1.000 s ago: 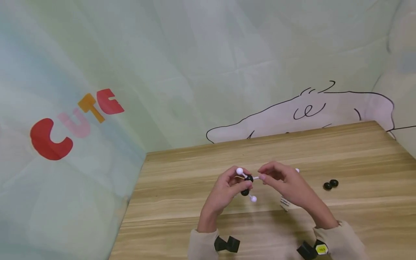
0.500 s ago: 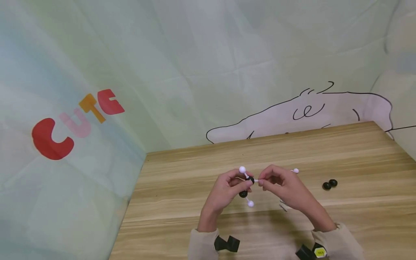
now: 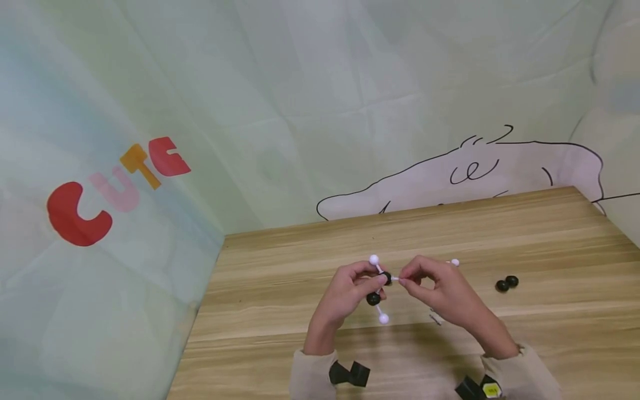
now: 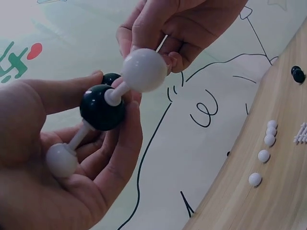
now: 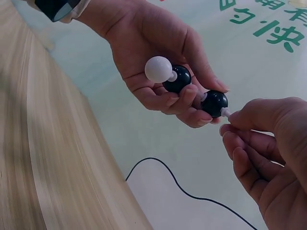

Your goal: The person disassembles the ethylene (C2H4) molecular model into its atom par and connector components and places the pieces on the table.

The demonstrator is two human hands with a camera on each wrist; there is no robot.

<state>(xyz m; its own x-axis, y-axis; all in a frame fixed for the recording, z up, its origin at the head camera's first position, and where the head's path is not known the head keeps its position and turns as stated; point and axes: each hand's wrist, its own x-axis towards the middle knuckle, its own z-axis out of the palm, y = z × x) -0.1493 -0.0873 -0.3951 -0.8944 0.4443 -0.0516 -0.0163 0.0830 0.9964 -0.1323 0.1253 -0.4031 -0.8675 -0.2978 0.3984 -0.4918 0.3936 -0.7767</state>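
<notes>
My left hand (image 3: 342, 291) grips a ball-and-stick molecule model (image 3: 373, 299) above the table, its thumb and fingers around one black ball (image 5: 214, 103). Two black balls are linked, and white balls (image 4: 145, 70) stick out on short white pegs. From the gripped black ball a white connector peg (image 3: 395, 278) points right. My right hand (image 3: 440, 289) pinches the outer end of that peg between thumb and fingertips. In the right wrist view the peg's inner end meets the black ball, while its outer end is hidden by the fingers.
Two loose black balls (image 3: 507, 284) lie on the wooden table (image 3: 280, 311) to the right. Several white balls (image 4: 263, 155) stand in a row, with loose white pegs (image 4: 301, 134) beside them. A printed cloth backdrop (image 3: 310, 111) hangs behind the table.
My right fingers have closed in on the peg and sit slightly lower. The model has turned a little in my left hand, its lower white ball swinging down and left.
</notes>
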